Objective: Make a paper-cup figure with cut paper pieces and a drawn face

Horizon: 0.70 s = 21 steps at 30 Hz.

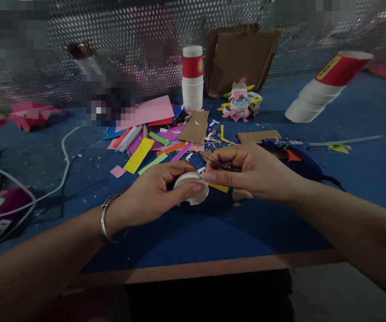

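My left hand (159,192) is closed around a white cut-down paper cup (193,190), its thumb lying across the front. The cup's edge looks uneven. My right hand (250,172) holds a small pair of scissors (221,164), the dark pointed blade sticking out to the left above the cup. Its thumb and a fingertip also meet the cup's right edge. Behind both hands lie coloured paper strips, among them a yellow strip (139,155), and a piece of brown cardboard (194,128) with small scraps around it.
A stack of paper cups (192,89) stands at the back; another stack (327,87) leans at the right. Between them sit a decorated paper craft (240,102) and a cardboard sheet (242,58). White cable (63,165) runs across the left to a purple power strip (8,210).
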{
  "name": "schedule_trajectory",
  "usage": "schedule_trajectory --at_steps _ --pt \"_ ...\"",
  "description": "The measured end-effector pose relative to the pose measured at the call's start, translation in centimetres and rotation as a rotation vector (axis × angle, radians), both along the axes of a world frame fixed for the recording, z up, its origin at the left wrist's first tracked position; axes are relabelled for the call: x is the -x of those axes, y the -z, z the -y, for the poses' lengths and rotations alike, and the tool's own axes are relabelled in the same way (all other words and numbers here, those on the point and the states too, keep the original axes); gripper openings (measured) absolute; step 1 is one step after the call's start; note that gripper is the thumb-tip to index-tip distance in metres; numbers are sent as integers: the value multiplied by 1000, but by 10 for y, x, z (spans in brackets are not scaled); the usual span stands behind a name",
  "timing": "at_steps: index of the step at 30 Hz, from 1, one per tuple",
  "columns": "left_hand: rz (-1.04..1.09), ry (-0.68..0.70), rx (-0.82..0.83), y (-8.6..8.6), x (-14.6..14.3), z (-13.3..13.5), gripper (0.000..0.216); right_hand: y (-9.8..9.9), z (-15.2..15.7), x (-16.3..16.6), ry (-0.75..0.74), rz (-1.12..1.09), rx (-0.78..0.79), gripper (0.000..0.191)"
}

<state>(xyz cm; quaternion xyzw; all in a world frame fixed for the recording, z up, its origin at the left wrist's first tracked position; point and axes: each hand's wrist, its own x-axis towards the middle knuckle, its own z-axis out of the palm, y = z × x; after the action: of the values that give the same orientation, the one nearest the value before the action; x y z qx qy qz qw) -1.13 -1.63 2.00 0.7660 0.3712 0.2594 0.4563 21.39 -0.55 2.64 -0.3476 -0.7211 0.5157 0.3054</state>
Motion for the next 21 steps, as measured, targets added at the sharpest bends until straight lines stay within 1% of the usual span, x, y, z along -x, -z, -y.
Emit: schedule_trajectory --at_steps 2,4,8,13,15,18,21 --pt "60 -72 -8 4 2 -2 22 1 0 -1 42 24 -100 44" --pt "112 -129 -51 7 3 -4 21 3 1 -2 70 70 -195 48" --pt "130 -195 -136 9 5 -6 16 8 3 -3 84 176 -334 45" --pt "137 -174 -227 8 3 -4 6 10 3 -1 60 217 -518 40" --pt "147 -162 -229 7 2 -3 9 10 4 -1 62 226 -573 38" --pt "163 -158 -203 6 2 0 14 10 6 0 63 242 -615 38" --pt "145 -190 -195 5 2 4 10 8 9 1 65 262 -634 39"
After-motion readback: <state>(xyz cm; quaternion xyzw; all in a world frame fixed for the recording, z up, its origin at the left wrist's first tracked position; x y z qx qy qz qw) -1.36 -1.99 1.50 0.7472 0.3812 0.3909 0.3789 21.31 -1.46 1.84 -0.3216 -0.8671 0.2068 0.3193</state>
